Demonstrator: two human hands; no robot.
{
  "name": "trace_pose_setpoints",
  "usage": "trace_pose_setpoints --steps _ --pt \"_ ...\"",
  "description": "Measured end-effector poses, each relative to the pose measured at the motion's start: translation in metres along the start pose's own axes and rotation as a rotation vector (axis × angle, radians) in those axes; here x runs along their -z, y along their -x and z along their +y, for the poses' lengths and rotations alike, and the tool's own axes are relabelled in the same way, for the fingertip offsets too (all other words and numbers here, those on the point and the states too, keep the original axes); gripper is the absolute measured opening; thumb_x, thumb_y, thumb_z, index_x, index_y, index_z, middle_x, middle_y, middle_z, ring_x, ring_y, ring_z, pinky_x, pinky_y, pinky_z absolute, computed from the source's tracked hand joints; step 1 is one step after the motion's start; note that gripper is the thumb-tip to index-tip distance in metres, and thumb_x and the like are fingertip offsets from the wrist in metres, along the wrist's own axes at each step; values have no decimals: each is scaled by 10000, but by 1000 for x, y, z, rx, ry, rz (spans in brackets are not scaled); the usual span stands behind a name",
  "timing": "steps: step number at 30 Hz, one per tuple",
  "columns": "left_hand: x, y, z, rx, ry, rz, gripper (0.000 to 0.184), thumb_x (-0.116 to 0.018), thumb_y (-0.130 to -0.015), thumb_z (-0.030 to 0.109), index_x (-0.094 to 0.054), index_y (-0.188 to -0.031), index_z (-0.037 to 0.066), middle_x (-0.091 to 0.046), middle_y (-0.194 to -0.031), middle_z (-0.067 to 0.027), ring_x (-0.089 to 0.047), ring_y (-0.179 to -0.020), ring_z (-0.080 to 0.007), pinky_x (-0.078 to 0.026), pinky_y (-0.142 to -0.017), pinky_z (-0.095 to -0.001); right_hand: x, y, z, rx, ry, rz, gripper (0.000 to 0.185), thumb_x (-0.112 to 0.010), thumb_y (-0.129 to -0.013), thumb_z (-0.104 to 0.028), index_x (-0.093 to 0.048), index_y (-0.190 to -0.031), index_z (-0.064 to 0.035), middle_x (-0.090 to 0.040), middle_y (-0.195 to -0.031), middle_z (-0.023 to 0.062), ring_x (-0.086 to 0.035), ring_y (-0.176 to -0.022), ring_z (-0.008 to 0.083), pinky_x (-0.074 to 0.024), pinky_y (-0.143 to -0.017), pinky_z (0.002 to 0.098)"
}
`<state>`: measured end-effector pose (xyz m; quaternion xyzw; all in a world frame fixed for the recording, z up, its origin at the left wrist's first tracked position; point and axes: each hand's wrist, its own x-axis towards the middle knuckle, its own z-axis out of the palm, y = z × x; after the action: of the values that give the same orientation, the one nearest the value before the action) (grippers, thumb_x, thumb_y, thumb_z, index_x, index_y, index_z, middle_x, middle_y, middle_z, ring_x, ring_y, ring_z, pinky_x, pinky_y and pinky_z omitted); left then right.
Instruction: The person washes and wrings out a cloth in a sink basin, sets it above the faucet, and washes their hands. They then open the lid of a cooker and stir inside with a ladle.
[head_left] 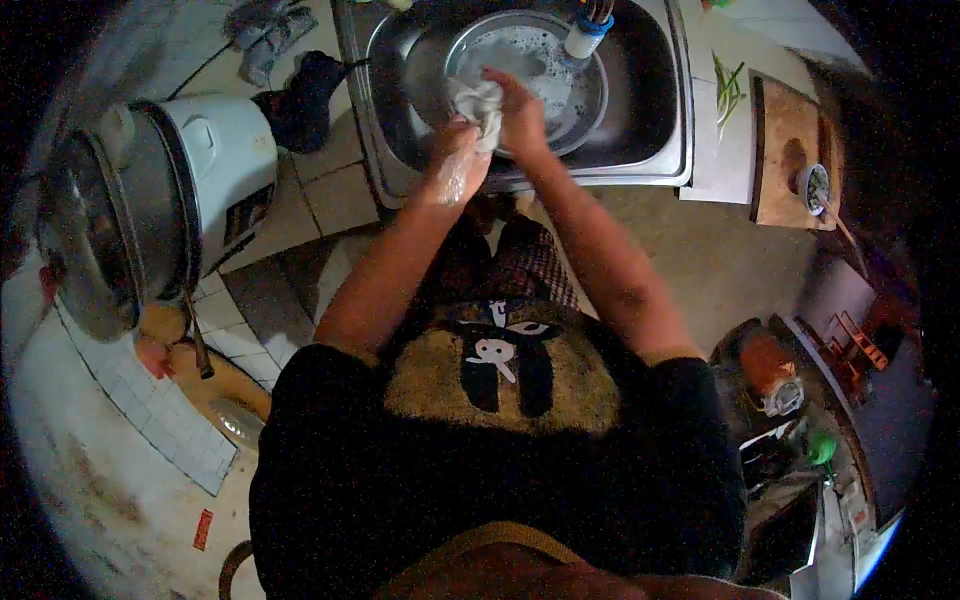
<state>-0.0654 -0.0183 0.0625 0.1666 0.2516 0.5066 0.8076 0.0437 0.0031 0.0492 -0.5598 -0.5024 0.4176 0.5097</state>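
Observation:
A crumpled white cloth (pixel 480 108) is bunched between my two hands, above the near left side of a round metal basin (pixel 603 95). My left hand (pixel 460 155) grips it from the lower left, with suds on the wrist. From the right, my right hand (pixel 520 115) closes around the same cloth. Foamy soapy water (pixel 545 75) lies in the basin, which sits inside a steel sink (pixel 650 110). A blue and white cup (pixel 587 38) with utensils stands at the basin's far right edge.
A wooden cutting board (pixel 780 130) right of the sink bears a small bowl (pixel 815 185). Green stalks (pixel 730 90) lie beside it. Dark cloth (pixel 305 100) rests left of the sink, near a white rice cooker-like appliance (pixel 225 145).

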Motion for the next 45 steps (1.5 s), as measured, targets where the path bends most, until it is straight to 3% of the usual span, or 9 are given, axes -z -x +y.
trace_pose_setpoints --steps 4,10,15,18,23,30,38,41,45 --pt "-27 -7 11 42 -8 101 433 -471 -749 38 -455 -1180 15 -513 -1181 -91 -495 -1087 -233 -382 -965 -357 32 -6 22 -187 50 80 285 -520 -783 -38 -577 -1062 -60 -624 -998 113 -603 -823 219 -479 -695 299" --pt "-18 -14 34 119 140 243 340 -461 -849 182 -470 -1141 9 -525 -1114 -130 -508 -1034 -255 -401 -916 -404 48 9 -22 -591 -764 74 266 -454 -831 -164 -565 -1044 -50 -560 -907 32 -485 -609 145 -410 -564 252" --pt "8 -28 24 79 -43 438 361 -486 -884 378 -499 -1063 65 -547 -994 -63 -524 -931 -207 -430 -846 -366 18 29 -61 -149 -52 -111 276 -556 -812 -309 -636 -884 -55 -610 -767 62 -574 -658 181 -471 -582 330" --pt "51 -32 11 258 318 -75 287 -453 -902 353 -500 -1022 97 -534 -964 -47 -520 -887 -191 -447 -804 -348 -13 35 -98 452 457 -105 329 -575 -796 -384 -645 -811 -63 -623 -785 183 -604 -680 349 -490 -591 420" --pt "1 -48 -13 77 -40 599 381 -369 -923 350 -500 -1104 40 -549 -1049 -82 -524 -983 -219 -447 -819 -374 3 -32 -31 -6 582 121 341 -585 -782 -369 -656 -775 -36 -605 -673 183 -586 -594 361 -473 -545 410" --pt "45 -41 7 62 136 15 340 -402 -916 352 -520 -1071 74 -565 -978 -61 -545 -898 -186 -457 -770 -338 -29 18 -79 417 586 -29 278 -600 -751 -363 -639 -715 -90 -592 -627 153 -588 -578 331 -467 -552 430" --pt "-24 -58 12 138 -226 552 343 -419 -910 350 -506 -1105 82 -566 -964 -37 -549 -874 -173 -468 -751 -305 -10 -46 -35 -88 616 46 333 -572 -789 -382 -668 -845 -68 -601 -664 200 -593 -606 363 -477 -560 414" --pt "40 -62 0 29 22 123 335 -429 -908 325 -504 -1112 70 -574 -953 -44 -560 -857 -178 -477 -734 -304 -40 -9 -40 479 539 15 242 -607 -767 -306 -667 -823 -78 -619 -716 181 -602 -653 352 -483 -588 413" --pt "33 -84 -11 160 14 410 299 -462 -895 258 -513 -1101 47 -580 -960 -62 -572 -857 -183 -491 -708 -307 -10 -49 -7 -101 531 -5 289 -574 -781 -353 -666 -820 -82 -626 -727 172 -610 -664 332 -484 -600 411"
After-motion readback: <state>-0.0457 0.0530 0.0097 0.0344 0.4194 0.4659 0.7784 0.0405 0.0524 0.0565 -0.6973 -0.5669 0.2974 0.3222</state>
